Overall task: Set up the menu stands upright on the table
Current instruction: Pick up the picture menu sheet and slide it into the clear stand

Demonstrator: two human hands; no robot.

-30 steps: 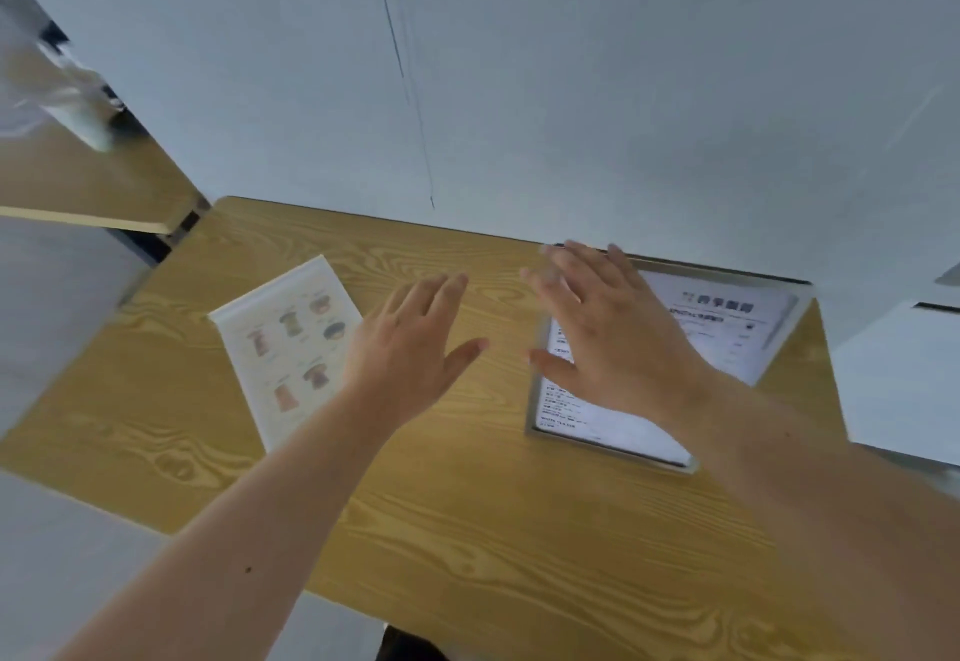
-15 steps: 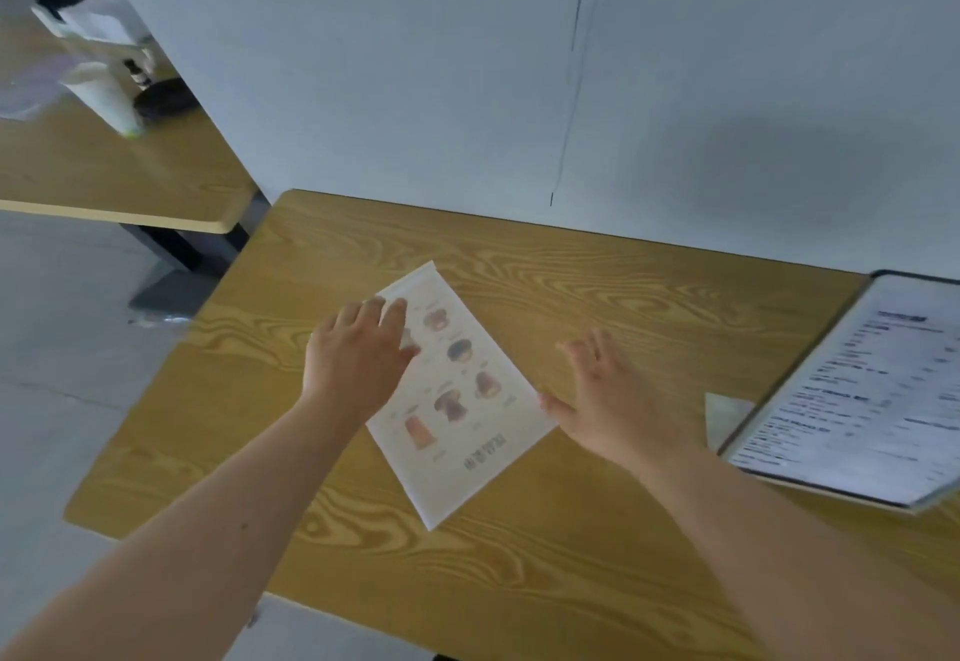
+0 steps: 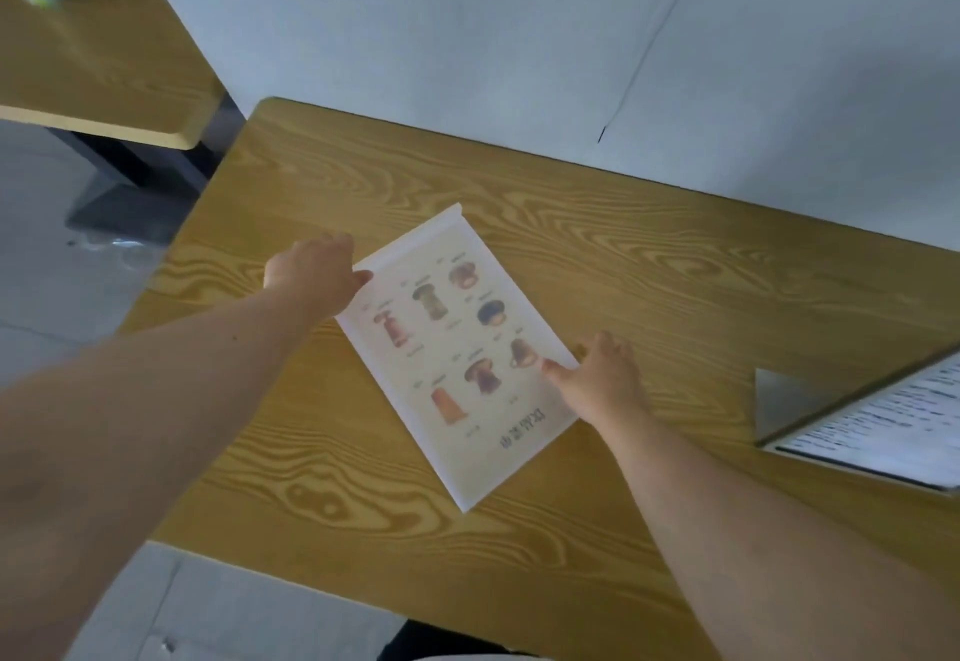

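Our left hand point(image 3: 317, 273) and right hand point(image 3: 597, 374) pinch opposite edges of the picture menu point(image 3: 457, 353) on the table point(image 3: 675, 265); a text menu point(image 3: 883, 426) lies right.

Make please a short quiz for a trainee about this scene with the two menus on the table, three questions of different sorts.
1. True or false: the picture menu stands upright on the wooden table.
2. Which hand touches the picture menu's right edge? A) left hand B) right hand
3. Fill in: the text menu lies at the table's ____ side.

Key: 1. False, it lies flat, or nearly so. 2. B; the left hand is at the left edge. 3. right.
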